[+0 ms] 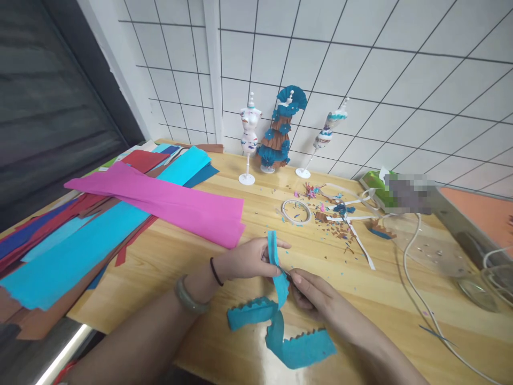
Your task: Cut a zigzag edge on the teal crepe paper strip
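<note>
A long teal crepe paper strip (301,350) with a scalloped edge hangs from my left hand (250,258) and folds down onto the wooden table. My left thumb and fingers pinch it near its upper part, which stands upright. On the right, my right hand (312,289) is closed around scissors (287,274), mostly hidden by the fingers. Only their thin metal blade shows, touching the strip's edge just below my left fingers.
Pink crepe paper (180,202) lies across stacked coloured sheets at left. Two white mannequins (249,128) flank one dressed in brown and blue paper (278,133). A tape roll (296,212), paper scraps (340,231) and a white cable (409,262) lie to the right.
</note>
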A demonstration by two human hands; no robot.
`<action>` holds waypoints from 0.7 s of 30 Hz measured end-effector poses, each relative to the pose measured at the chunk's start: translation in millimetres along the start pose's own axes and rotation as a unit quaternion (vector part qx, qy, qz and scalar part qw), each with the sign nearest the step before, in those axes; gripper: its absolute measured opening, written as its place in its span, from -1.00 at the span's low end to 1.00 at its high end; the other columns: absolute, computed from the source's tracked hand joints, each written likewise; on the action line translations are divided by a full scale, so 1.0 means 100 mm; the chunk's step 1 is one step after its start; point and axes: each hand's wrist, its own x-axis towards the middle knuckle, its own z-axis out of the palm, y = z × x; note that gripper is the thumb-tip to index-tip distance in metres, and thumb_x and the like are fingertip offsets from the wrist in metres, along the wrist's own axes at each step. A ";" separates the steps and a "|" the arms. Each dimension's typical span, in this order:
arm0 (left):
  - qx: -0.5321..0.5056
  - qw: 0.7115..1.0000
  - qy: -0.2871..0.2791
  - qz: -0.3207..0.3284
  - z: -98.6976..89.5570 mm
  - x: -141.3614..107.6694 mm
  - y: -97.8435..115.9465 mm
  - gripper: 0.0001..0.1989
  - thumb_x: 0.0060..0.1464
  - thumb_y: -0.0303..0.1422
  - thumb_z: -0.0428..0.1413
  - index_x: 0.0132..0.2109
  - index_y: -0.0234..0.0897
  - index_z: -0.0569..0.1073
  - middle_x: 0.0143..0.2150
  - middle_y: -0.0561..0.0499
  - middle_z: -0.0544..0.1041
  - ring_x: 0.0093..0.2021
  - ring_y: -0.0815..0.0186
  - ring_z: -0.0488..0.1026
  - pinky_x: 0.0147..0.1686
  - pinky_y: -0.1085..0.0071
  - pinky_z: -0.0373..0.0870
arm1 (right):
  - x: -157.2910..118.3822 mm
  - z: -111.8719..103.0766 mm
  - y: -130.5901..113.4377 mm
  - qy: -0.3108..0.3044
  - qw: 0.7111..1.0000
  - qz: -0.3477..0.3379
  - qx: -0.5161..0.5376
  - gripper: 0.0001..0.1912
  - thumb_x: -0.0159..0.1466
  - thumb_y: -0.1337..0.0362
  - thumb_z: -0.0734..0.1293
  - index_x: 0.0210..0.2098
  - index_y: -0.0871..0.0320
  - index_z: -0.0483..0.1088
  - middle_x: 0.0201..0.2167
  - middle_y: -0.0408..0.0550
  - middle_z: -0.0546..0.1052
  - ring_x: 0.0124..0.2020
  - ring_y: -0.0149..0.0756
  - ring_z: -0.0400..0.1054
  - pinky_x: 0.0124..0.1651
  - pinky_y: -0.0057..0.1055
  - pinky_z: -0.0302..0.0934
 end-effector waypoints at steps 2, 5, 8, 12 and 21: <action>-0.003 1.000 -0.016 -0.001 -0.02 0.00 0.01 -0.41 -0.18 -0.49 0.19 0.07 -0.37 0.25 -0.44 0.09 0.42 -0.41 0.42 0.36 -0.38 0.47 0.28 | 0.00 -0.02 0.01 0.009 1.000 -0.011 -0.003 -0.64 0.30 0.02 0.05 -0.45 0.14 0.16 -0.60 -0.27 0.02 -0.58 -0.44 -0.12 -0.54 -0.48 -0.17; -0.019 1.000 -0.016 0.005 -0.05 -0.01 0.02 -0.38 -0.17 -0.45 0.20 0.09 -0.39 0.22 -0.40 0.05 0.44 -0.37 0.38 0.39 -0.35 0.43 0.30 | 0.00 -0.05 0.02 0.026 0.999 -0.011 -0.016 -0.62 0.29 -0.01 0.04 -0.43 0.15 0.19 -0.61 -0.27 0.02 -0.58 -0.44 -0.11 -0.55 -0.48 -0.17; -0.009 1.000 -0.011 0.017 -0.06 -0.01 0.02 -0.39 -0.14 -0.43 0.18 0.10 -0.39 0.21 -0.37 0.03 0.44 -0.35 0.37 0.39 -0.35 0.44 0.31 | -0.01 -0.05 0.02 0.027 0.999 0.007 -0.029 -0.62 0.27 -0.03 0.08 -0.43 0.14 0.23 -0.60 -0.26 0.05 -0.58 -0.44 -0.10 -0.56 -0.49 -0.17; 0.011 0.999 -0.026 0.021 -0.05 -0.02 0.00 -0.36 -0.13 -0.44 0.18 0.13 -0.41 0.18 -0.37 0.04 0.42 -0.37 0.39 0.38 -0.38 0.47 0.29 | -0.01 0.00 0.01 0.027 0.999 -0.005 -0.035 -0.63 0.26 -0.02 0.09 -0.46 0.13 0.20 -0.58 -0.24 0.05 -0.57 -0.44 -0.11 -0.58 -0.50 -0.17; 0.010 0.998 -0.053 -0.024 -0.08 -0.03 -0.02 -0.25 -0.23 -0.44 0.24 0.16 -0.32 0.16 -0.52 0.13 0.43 -0.49 0.41 0.39 -0.47 0.50 0.28 | 0.00 0.02 0.03 0.006 0.999 -0.011 -0.039 -0.62 0.26 -0.02 0.10 -0.44 0.14 0.24 -0.59 -0.24 0.05 -0.58 -0.44 -0.11 -0.60 -0.52 -0.16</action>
